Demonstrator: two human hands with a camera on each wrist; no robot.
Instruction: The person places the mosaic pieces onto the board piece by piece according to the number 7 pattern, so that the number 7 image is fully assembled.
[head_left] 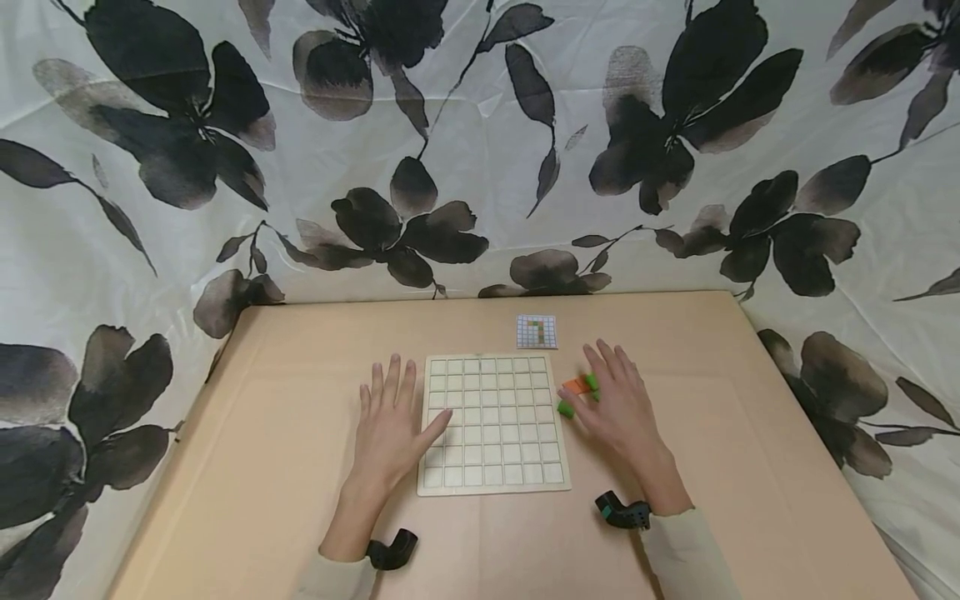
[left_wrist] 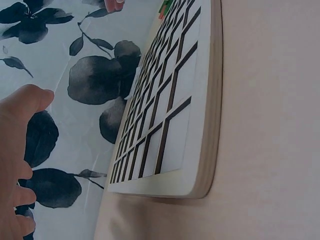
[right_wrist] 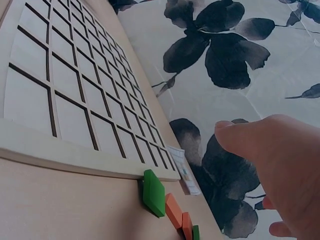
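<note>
Pale sleeves (head_left: 693, 554), nearest; gridded board (head_left: 498, 425) ahead; coloured tiles alongside.

Gridded board lies flat on the bench (head_left: 285, 483), its visible cells bare of tiles. Left hand (head_left: 386, 437), at the board's left edge: fingers straight and spread, thumb out over the edge cells, nothing held. Right hand (head_left: 621, 410), off the board's right edge: fingers extended above the tiles, thumb clear of them in the right wrist view, nothing held. Green tiles (right_wrist: 154, 194) and orange tiles (right_wrist: 173, 210), grouped just beside the board's right edge, toward its far corner; count uncertain, partly covered. Printed card (head_left: 536, 332), just beyond the board's far edge, right of centre: small coloured figure on a grid. Progress, as judged: not begun; every tile seen lies off the board, so placing appears wholly left to do.
</note>
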